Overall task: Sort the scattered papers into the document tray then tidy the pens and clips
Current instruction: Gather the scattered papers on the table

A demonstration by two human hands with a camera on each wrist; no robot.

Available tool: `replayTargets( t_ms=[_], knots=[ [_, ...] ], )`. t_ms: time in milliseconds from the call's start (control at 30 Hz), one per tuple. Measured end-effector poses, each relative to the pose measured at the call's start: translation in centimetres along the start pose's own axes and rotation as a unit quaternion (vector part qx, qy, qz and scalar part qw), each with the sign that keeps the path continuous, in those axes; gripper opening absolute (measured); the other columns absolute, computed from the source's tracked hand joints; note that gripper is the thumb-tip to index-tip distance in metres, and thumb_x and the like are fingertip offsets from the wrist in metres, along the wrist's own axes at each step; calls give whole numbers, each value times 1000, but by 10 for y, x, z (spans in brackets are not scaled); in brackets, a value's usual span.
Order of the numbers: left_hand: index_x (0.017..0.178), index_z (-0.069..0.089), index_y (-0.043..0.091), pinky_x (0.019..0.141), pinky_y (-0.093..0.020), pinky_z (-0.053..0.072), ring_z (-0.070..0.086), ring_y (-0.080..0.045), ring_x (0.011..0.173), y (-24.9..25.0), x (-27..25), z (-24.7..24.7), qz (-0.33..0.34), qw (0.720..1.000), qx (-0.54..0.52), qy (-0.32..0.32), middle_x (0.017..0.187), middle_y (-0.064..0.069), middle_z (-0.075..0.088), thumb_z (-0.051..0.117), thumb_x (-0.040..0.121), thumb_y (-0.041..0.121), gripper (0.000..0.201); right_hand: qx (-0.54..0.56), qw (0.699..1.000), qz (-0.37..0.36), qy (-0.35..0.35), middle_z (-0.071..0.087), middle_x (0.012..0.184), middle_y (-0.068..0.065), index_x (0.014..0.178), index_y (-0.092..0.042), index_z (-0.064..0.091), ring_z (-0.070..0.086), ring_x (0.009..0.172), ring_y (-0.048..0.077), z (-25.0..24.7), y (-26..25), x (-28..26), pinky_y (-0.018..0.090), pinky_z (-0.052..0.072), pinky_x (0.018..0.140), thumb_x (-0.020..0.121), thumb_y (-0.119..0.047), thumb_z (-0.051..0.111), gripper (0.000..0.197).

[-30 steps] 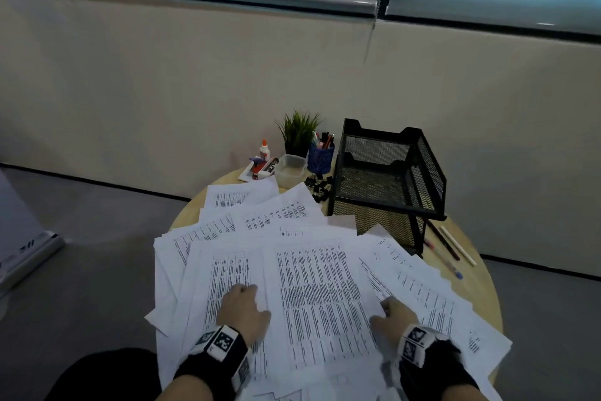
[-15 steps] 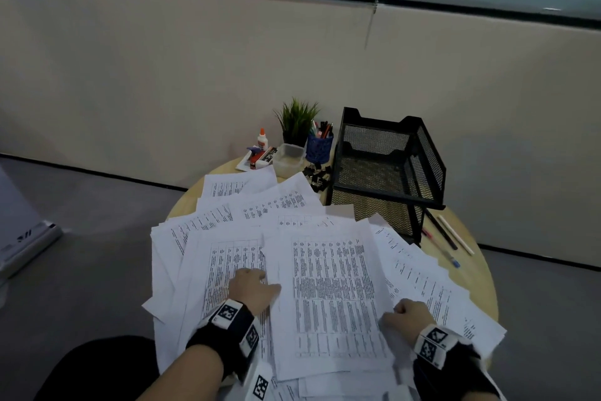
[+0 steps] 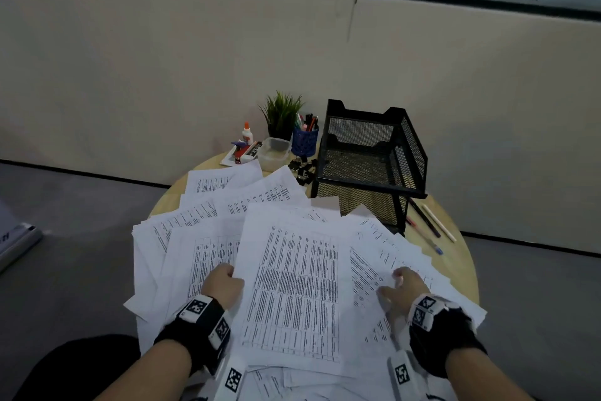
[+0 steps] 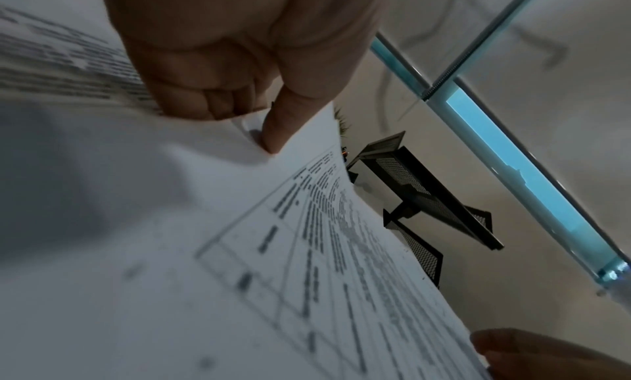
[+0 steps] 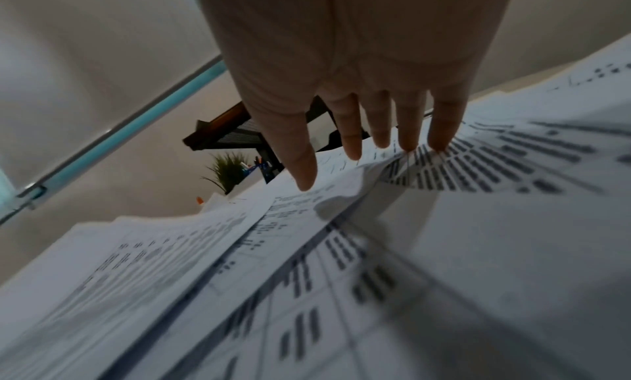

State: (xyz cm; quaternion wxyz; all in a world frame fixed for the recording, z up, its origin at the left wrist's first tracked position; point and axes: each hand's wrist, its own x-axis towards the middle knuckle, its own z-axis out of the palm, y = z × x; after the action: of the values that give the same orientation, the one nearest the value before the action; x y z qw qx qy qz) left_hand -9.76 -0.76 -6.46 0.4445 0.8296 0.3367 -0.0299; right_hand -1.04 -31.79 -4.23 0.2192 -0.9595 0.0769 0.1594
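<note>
Many printed sheets (image 3: 208,231) lie fanned over a round wooden table (image 3: 468,274). My left hand (image 3: 224,282) pinches the left edge of the top sheet (image 3: 292,290); in the left wrist view the thumb (image 4: 276,132) lies on that sheet (image 4: 307,264) with the fingers curled below. My right hand (image 3: 401,283) rests spread on the papers to the right, its straight fingertips (image 5: 440,143) touching a sheet (image 5: 495,224). The black mesh document tray (image 3: 370,157) stands behind the papers. Loose pens (image 3: 426,225) lie to its right, and black binder clips (image 3: 304,170) to its left.
At the table's back stand a blue pen cup (image 3: 305,142), a small green plant (image 3: 281,114), a clear plastic container (image 3: 274,152), a glue bottle (image 3: 247,134) and a small pile of stationery (image 3: 242,152). Papers overhang the near edge. Grey floor surrounds the table.
My left hand went from lying on the papers to pinching the top sheet's left edge. The sheet has shifted right. My right hand's fingers have spread out on the right papers.
</note>
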Motion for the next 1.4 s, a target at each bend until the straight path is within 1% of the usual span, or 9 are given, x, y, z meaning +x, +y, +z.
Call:
replayTargets(
  t_ms=[200, 367, 567, 633, 733, 833, 1100, 1300, 1400],
  knots=[
    [64, 38, 16, 51, -23, 22, 36, -17, 61, -7, -1, 7, -19, 996, -63, 53, 65, 1, 38, 48, 82, -7, 31, -78, 995, -7, -68, 53, 127, 11, 127, -12, 46, 53, 113, 25, -9, -15, 9, 31, 42, 95, 93, -15, 42, 34],
    [74, 52, 16, 62, -24, 37, 53, -23, 78, -7, -1, 4, -3, 997, -73, 14, 75, 0, 54, 60, 80, 1, 19, -142, 990, -1, 3, 44, 81, 0, 81, -15, 41, 42, 68, 14, -5, -22, 11, 24, 29, 57, 86, -16, 53, 13],
    [91, 57, 9, 59, -20, 38, 56, -23, 82, 4, -8, 7, 25, 997, -60, -43, 88, -7, 61, 61, 79, -5, 19, -158, 982, -17, -97, 56, 123, 11, 126, -6, 47, 55, 116, 26, -17, -25, 13, 32, 46, 86, 94, -24, 50, 37],
    [90, 59, 10, 58, -20, 36, 55, -22, 80, 3, -9, 8, 29, 997, -53, -42, 87, -6, 61, 59, 79, -4, 18, -151, 982, -26, -107, 63, 99, 7, 98, -13, 60, 62, 89, 22, -16, -24, 10, 31, 48, 73, 91, -14, 49, 13],
    [92, 61, 12, 65, -23, 42, 58, -24, 85, 2, -11, 9, 35, 997, -59, -46, 92, -7, 64, 61, 78, -3, 20, -137, 982, -22, -125, 21, 60, 0, 59, -19, 20, 18, 51, 14, -15, -18, 11, 26, 13, 49, 83, -5, 48, 38],
    [83, 59, 16, 80, -33, 48, 61, -28, 90, 3, -13, 13, 44, 995, -68, -59, 95, -11, 66, 63, 77, -4, 22, -133, 979, -49, -148, 21, 61, -1, 60, -18, 20, 17, 54, 14, -15, -9, 4, 27, 13, 51, 79, -1, 48, 38],
    [100, 55, 15, 71, -26, 46, 59, -22, 88, 15, -26, 33, 74, 991, 44, -98, 97, -4, 62, 51, 83, -1, 24, 3, 996, -34, -86, 35, 66, 0, 65, -15, 32, 39, 69, 18, -5, 10, -16, 25, 26, 52, 90, -8, 45, 29],
    [100, 57, 11, 67, -23, 45, 56, -19, 82, 24, -43, 43, 108, 983, 39, -145, 93, -4, 61, 49, 85, -2, 21, 148, 987, 10, -63, 57, 108, 9, 114, -10, 44, 52, 86, 21, 4, 15, -33, 25, 39, 71, 90, -29, 59, 34],
    [90, 53, 12, 71, -27, 45, 54, -20, 80, 29, -50, 51, 112, 986, -9, -122, 96, -10, 60, 55, 86, 3, 10, 108, 990, 4, -86, 58, 98, 8, 115, -5, 55, 55, 85, 22, 6, 13, -37, 26, 43, 71, 89, -29, 60, 36]
  ],
)
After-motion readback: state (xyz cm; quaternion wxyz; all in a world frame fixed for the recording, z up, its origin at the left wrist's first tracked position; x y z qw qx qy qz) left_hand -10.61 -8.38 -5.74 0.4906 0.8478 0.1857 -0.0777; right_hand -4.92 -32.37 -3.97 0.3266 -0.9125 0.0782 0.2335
